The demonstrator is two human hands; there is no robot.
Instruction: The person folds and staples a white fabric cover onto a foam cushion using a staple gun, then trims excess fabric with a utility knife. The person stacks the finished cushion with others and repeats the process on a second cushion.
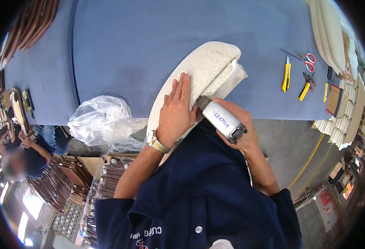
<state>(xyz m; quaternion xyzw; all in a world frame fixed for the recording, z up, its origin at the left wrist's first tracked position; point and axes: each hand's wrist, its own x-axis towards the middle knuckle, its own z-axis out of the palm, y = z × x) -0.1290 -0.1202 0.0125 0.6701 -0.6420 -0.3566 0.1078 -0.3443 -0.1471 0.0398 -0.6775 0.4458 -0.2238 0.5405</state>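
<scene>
A curved, cream fabric-covered panel (pixel 203 62) lies across the front edge of the blue table, its near end against my body. Along its right side a loose flap of fabric (pixel 232 85) stands away, with a white layer showing in the fold. Flat on the fabric rests my left hand (pixel 175 110), fingers stretched out and holding nothing. My right hand (pixel 245 128) is wrapped round a silver staple gun (pixel 222 118) with dark ends. The gun's nose is at the panel's right edge, close to my left thumb; whether it touches the fabric is hidden.
On the blue table (pixel 149 29), a yellow utility knife (pixel 286 74), red-handled scissors (pixel 310 62) and yellow pliers (pixel 305 88) lie right. A crumpled clear plastic bag (pixel 99 118) hangs over the front edge at left. Cream panels (pixel 327 33) stack far right. Another person (pixel 41 155) works at left.
</scene>
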